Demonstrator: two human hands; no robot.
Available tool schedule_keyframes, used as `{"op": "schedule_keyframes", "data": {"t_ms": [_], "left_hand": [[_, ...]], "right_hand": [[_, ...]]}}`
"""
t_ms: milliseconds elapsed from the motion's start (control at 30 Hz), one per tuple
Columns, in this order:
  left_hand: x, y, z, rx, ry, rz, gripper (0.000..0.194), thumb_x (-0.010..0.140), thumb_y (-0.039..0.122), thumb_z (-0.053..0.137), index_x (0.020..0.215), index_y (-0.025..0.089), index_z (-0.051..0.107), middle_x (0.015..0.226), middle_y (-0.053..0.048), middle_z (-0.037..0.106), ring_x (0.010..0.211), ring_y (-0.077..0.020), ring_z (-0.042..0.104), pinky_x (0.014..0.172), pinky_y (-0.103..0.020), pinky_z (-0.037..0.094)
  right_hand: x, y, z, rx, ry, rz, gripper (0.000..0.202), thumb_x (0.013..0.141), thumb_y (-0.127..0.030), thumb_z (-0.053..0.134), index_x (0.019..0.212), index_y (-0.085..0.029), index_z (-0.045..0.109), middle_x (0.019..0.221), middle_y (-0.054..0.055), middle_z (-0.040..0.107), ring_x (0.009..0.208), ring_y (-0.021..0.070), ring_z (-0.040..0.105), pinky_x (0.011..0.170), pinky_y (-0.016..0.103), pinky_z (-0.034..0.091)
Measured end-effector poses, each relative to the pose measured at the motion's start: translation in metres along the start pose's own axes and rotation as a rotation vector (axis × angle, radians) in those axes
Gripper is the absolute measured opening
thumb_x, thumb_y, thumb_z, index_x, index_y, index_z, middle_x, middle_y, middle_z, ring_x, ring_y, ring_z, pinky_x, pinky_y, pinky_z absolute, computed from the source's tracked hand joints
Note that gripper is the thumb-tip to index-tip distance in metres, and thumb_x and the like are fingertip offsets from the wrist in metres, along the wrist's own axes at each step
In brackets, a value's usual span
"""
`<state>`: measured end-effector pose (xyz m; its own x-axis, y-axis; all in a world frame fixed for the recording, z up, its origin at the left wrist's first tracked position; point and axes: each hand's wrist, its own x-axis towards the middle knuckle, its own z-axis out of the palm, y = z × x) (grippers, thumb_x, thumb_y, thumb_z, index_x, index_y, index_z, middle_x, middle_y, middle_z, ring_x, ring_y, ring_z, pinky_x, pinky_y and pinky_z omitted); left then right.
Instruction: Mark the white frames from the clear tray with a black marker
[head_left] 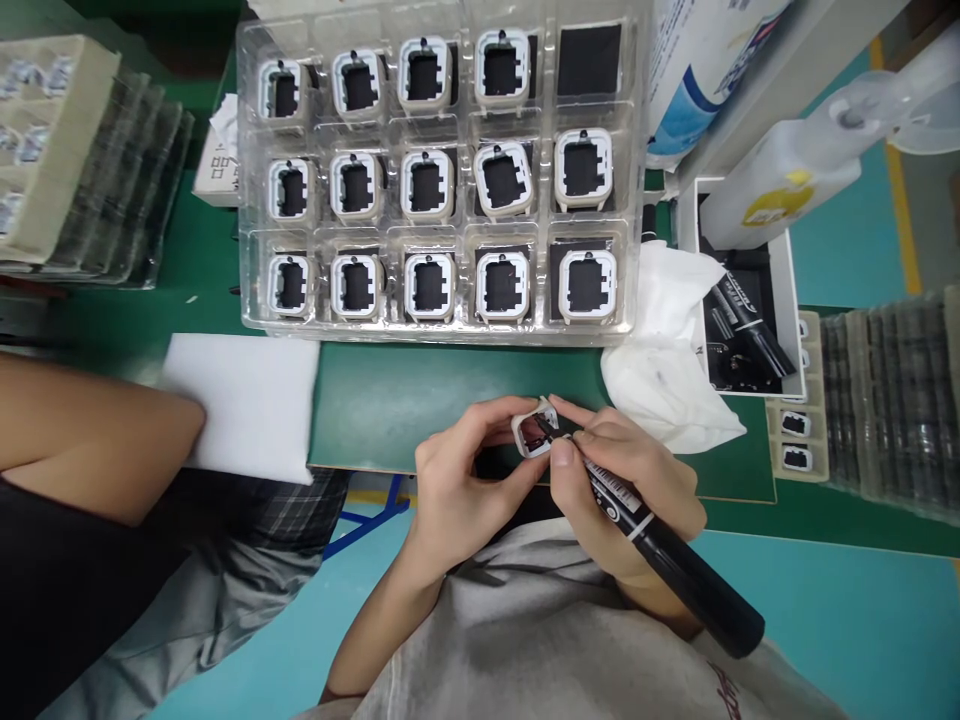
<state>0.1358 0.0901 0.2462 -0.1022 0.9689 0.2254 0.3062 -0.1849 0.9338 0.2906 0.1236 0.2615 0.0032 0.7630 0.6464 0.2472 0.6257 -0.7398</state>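
Observation:
Just beyond the table's front edge, my left hand (466,478) pinches a small white square frame (519,432) between thumb and fingers, tilted so its opening faces up and right. My right hand (630,480) is closed round a thick black marker (675,565), whose dark tip points into the frame's opening. Whether the tip touches the inner wall I cannot tell. Farther back lies a clear plastic tray (442,335) with rows of similar white frames, each over a black square; its back right compartment shows only a black square (589,60).
White tissues (667,380) lie right of the tray, beside a white box (796,300) with markers and a bottle (780,185). Stacked trays (892,400) stand far right, others (97,190) far left. Another person's arm (97,430) rests by a white pad (247,400).

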Motion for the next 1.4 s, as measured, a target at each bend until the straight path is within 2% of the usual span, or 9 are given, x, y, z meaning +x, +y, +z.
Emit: {"op": "schedule_keyframes", "data": {"t_ms": [233, 367, 733, 867, 1167, 1400], "left_hand": [[0.0011, 0.0011, 0.0009, 0.045, 0.008, 0.028, 0.039, 0.095, 0.014, 0.091, 0.13, 0.026, 0.079, 0.112, -0.001, 0.089, 0.093, -0.0163, 0.088, 0.092, -0.024, 0.074], [0.0004, 0.0007, 0.0016, 0.077, 0.01, 0.038, 0.038, 0.097, 0.014, 0.09, 0.131, 0.026, 0.079, 0.113, 0.0, 0.089, 0.095, -0.0162, 0.088, 0.094, -0.024, 0.074], [-0.0009, -0.0009, 0.0028, 0.105, 0.024, 0.071, 0.043, 0.095, 0.011, 0.09, 0.132, 0.028, 0.078, 0.113, 0.002, 0.089, 0.092, -0.0145, 0.087, 0.093, -0.022, 0.072], [-0.0007, 0.0003, 0.0008, 0.051, 0.011, 0.037, 0.047, 0.091, 0.009, 0.094, 0.131, 0.028, 0.079, 0.114, 0.002, 0.089, 0.094, -0.0142, 0.088, 0.094, -0.02, 0.072], [0.0014, 0.0027, -0.0011, -0.036, 0.013, -0.008, 0.05, 0.087, 0.006, 0.096, 0.13, 0.026, 0.081, 0.111, 0.002, 0.089, 0.091, -0.014, 0.088, 0.091, -0.019, 0.073], [0.0057, 0.0076, -0.0007, -0.194, -0.003, -0.08, 0.05, 0.084, 0.008, 0.101, 0.127, 0.024, 0.082, 0.105, 0.0, 0.09, 0.09, -0.016, 0.089, 0.091, -0.022, 0.075]], "right_hand": [[-0.0001, -0.0006, -0.0009, -0.006, -0.009, 0.006, 0.029, 0.094, 0.004, 0.075, 0.106, -0.023, 0.072, 0.075, -0.005, 0.067, 0.063, 0.0161, 0.072, 0.086, 0.046, 0.082], [-0.0001, -0.0007, -0.0032, 0.004, -0.045, 0.005, 0.031, 0.094, 0.006, 0.075, 0.108, -0.022, 0.071, 0.076, -0.005, 0.068, 0.062, 0.0153, 0.072, 0.089, 0.048, 0.082], [-0.0006, 0.0006, -0.0019, 0.003, -0.03, -0.015, 0.031, 0.092, 0.009, 0.076, 0.106, -0.019, 0.071, 0.077, -0.004, 0.064, 0.064, 0.0141, 0.069, 0.088, 0.048, 0.082], [-0.0009, -0.0006, -0.0024, -0.009, -0.031, -0.014, 0.031, 0.092, 0.008, 0.076, 0.106, -0.019, 0.071, 0.081, -0.002, 0.069, 0.067, 0.0154, 0.071, 0.089, 0.048, 0.082], [0.0008, -0.0023, -0.0027, -0.017, -0.066, 0.001, 0.03, 0.092, 0.008, 0.078, 0.105, -0.018, 0.071, 0.08, -0.003, 0.068, 0.066, 0.0147, 0.071, 0.088, 0.049, 0.082], [0.0025, -0.0047, -0.0073, 0.06, -0.062, 0.017, 0.032, 0.09, 0.009, 0.075, 0.108, -0.018, 0.072, 0.079, -0.005, 0.066, 0.062, 0.0124, 0.063, 0.09, 0.053, 0.082]]}}
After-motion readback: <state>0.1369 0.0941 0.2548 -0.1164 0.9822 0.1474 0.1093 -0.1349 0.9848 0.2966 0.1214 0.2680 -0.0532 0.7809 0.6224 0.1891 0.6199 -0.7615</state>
